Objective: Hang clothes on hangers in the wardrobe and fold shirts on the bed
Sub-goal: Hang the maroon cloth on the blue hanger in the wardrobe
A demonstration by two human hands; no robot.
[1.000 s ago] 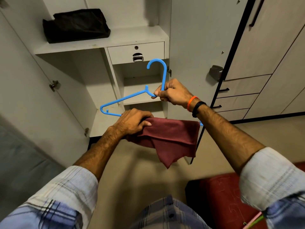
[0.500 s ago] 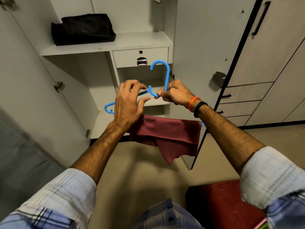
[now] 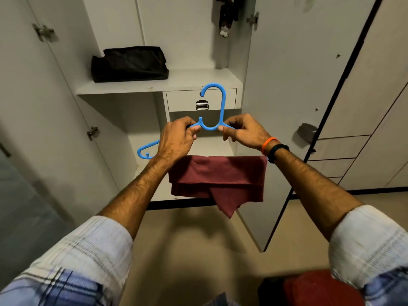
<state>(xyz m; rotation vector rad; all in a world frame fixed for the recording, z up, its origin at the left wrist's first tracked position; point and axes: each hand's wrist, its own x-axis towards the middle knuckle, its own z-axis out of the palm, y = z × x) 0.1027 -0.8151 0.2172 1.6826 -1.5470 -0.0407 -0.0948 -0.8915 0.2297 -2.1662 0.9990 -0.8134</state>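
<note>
Facing the open wardrobe [image 3: 198,80], we grip the hanger [image 3: 212,127] with both hands: left [image 3: 176,138] at nine o'clock of its hook, right [image 3: 245,131] at three; cloth [image 3: 218,175] draped at six.

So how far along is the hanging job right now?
Done: the maroon cloth already drapes over the blue hanger's bar. In hand: the left hand and right hand grip its shoulders beside the hook. Left: hooking it inside the open wardrobe; no rail is in view.

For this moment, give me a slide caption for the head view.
Both hands grip a blue hanger carrying a folded maroon cloth.
</note>
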